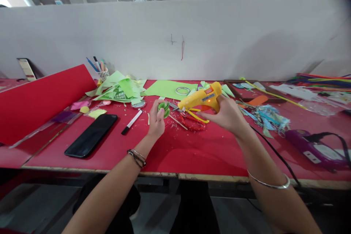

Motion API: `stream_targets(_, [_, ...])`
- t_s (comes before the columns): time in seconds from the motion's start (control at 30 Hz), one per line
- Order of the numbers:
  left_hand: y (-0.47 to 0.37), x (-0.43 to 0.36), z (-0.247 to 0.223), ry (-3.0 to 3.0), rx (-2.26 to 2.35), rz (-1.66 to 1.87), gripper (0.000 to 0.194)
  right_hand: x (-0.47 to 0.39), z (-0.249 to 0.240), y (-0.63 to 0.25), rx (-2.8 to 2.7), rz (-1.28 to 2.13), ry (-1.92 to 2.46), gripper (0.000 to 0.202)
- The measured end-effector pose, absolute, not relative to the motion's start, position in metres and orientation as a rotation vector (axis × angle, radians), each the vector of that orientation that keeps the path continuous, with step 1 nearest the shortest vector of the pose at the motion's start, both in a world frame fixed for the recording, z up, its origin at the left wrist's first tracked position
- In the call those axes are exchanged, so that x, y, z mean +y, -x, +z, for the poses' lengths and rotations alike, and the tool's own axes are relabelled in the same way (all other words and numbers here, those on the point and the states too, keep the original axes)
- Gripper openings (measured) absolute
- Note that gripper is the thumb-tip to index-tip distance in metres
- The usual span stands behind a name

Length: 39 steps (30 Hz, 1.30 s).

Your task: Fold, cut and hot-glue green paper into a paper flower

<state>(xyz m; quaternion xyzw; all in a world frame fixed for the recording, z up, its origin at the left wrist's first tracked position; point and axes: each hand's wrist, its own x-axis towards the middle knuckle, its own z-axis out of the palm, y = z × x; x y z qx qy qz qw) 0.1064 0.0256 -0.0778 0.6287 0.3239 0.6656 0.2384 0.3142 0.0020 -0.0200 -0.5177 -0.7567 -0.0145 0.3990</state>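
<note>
Between the thumb and fingers of my left hand (pixel 157 120) is a small green paper roll (pixel 165 109), coiled in layers. My right hand (pixel 226 113) grips a yellow glue gun (pixel 201 98) with a lit orange light, its nozzle pointing left, a short gap from the roll. Beneath the gun lie yellow-handled scissors (pixel 196 116) and a pair with red handles (pixel 193 123). A thin pale stick (pixel 178 122) lies beside my left hand. Behind, a silver ring (pixel 182 90) rests on a green sheet (pixel 161 88).
Green paper scraps (pixel 119 89), a black phone (pixel 91 135), a marker (pixel 132 121) and a red board (pixel 46 102) are at the left. At the right lie blue ribbon scraps (pixel 270 117), a purple device (pixel 315 148) and a black cable (pixel 276 153).
</note>
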Motion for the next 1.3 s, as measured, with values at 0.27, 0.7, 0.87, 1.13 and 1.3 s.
stream_targets(0.27, [-0.105, 0.025, -0.079, -1.811, 0.997, 1.784, 0.023, 0.002, -0.026, -0.306, -1.978, -0.129, 1.34, 0.048])
stream_targets(0.7, [-0.105, 0.024, -0.08, -1.956, 0.965, 1.762, 0.041, -0.004, -0.023, -0.297, -2.133, -0.197, 1.449, 0.048])
stream_targets(0.87, [-0.103, 0.024, -0.082, -1.948, 1.046, 1.729, 0.047, -0.005, -0.025, -0.297, -2.175, -0.201, 1.447, 0.035])
stream_targets(1.13, [-0.103, 0.023, -0.079, -1.892, 1.034, 1.701, 0.048, -0.003, -0.024, -0.304, -2.261, -0.208, 1.352, 0.024])
stream_targets(1.3, [-0.104, 0.023, -0.079, -1.822, 1.001, 1.682, 0.046, -0.001, -0.024, -0.308, -2.286, -0.242, 1.349, 0.016])
